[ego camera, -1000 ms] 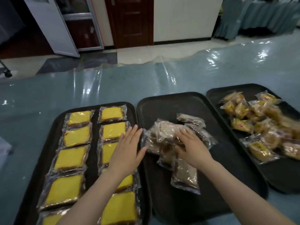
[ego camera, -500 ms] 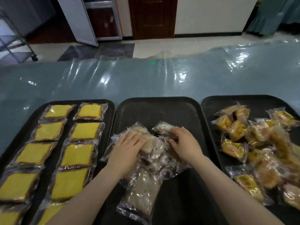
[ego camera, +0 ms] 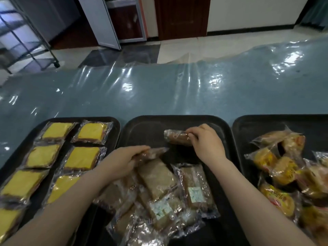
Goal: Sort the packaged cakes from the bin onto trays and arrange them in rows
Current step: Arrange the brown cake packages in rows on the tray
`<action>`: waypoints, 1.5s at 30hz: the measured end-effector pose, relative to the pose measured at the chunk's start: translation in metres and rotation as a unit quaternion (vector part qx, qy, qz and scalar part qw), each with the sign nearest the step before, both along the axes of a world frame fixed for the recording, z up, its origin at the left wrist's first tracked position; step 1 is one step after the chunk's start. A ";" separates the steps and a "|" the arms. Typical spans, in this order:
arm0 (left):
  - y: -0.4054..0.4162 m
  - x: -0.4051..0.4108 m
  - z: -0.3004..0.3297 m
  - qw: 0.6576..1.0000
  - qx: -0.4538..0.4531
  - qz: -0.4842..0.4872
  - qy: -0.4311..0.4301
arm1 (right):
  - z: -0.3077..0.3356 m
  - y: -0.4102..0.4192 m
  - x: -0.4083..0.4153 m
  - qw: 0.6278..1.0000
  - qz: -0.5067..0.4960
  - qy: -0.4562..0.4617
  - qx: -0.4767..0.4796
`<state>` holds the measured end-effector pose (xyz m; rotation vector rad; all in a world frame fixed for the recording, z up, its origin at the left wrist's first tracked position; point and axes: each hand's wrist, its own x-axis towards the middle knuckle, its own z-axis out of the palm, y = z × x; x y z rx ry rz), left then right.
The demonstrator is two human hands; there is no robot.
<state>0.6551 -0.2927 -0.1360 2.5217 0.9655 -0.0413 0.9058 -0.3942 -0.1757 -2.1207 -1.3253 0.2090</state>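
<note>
Three black trays lie side by side. The middle tray (ego camera: 147, 126) carries a loose heap of brown packaged cakes (ego camera: 159, 190) near me. My right hand (ego camera: 205, 142) pinches one brown cake packet (ego camera: 175, 137) toward the tray's far end. Just left of the heap's top, my left hand (ego camera: 122, 160) grips the end of another brown cake packet (ego camera: 154, 152). The left tray (ego camera: 113, 121) shows yellow packaged cakes (ego camera: 79, 159) in two rows. On the right tray (ego camera: 248, 125) sits a jumbled pile of orange-wrapped cakes (ego camera: 276, 167).
The trays rest on a blue table under wrinkled clear plastic (ego camera: 159, 93), with bare surface beyond them. Past the table's far edge are tiled floor, a wheeled metal rack (ego camera: 26, 32) at the left, an open white door (ego camera: 99, 22) and a dark wooden door (ego camera: 181, 16).
Both hands left the heap, each with a brown packet. The right hand carried its packet toward the tray's far end; the left lifted its packet at the heap's top. The view tilted downward.
</note>
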 end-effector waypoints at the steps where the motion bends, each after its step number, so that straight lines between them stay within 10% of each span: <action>1: 0.007 0.007 0.000 1.000 0.020 0.017 -0.003 | 0.004 0.009 0.006 1.000 -0.012 -0.020 0.009; 12: 0.044 0.071 -0.045 0.955 0.283 0.051 -0.067 | -0.057 0.029 0.020 0.972 0.132 -0.134 -0.140; 17: 0.047 0.072 -0.076 0.990 0.138 -0.030 0.025 | -0.073 0.009 0.020 0.987 0.063 -0.109 -0.103; 34: 0.014 0.072 -0.055 0.992 -0.011 0.081 -0.099 | -0.069 0.007 0.012 0.991 -0.007 -0.123 -0.061; 39: -0.036 0.046 -0.065 0.991 -0.013 0.016 0.131 | -0.068 0.006 0.017 0.991 0.005 -0.098 -0.086; 45: -0.070 0.031 -0.067 0.980 -0.011 0.066 0.188 | -0.046 -0.023 0.004 0.998 -0.006 0.013 -0.060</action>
